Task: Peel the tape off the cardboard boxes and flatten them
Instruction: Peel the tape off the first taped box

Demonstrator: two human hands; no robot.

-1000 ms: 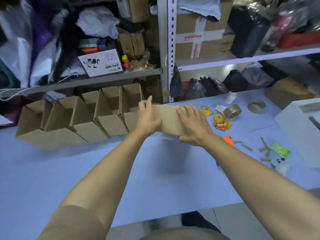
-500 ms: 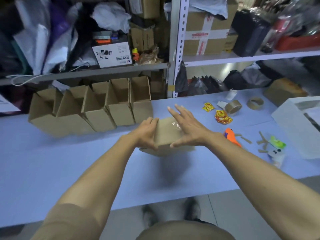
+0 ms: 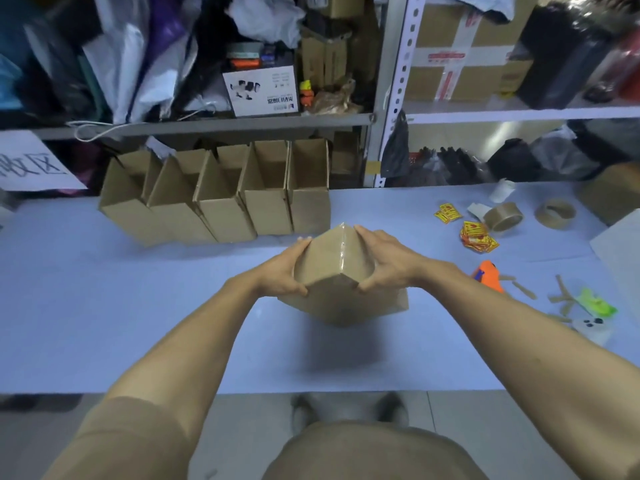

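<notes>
A small brown cardboard box is held above the middle of the pale blue table, one corner tilted toward me. A strip of clear tape runs over its top seam. My left hand grips the box's left side and my right hand grips its right side. Its lower flaps hang just above the table. A row of several open cardboard boxes stands at the back of the table, left of centre, leaning on one another.
Two tape rolls and red-yellow stickers lie at the right back. An orange tool, tape scraps and a green item lie at the right. A white box sits at the right edge. Cluttered shelves stand behind.
Both hands brought the box from beside the row toward me and turned it so the taped seam faces up. The right hand went from flat on the box to gripping its side.
</notes>
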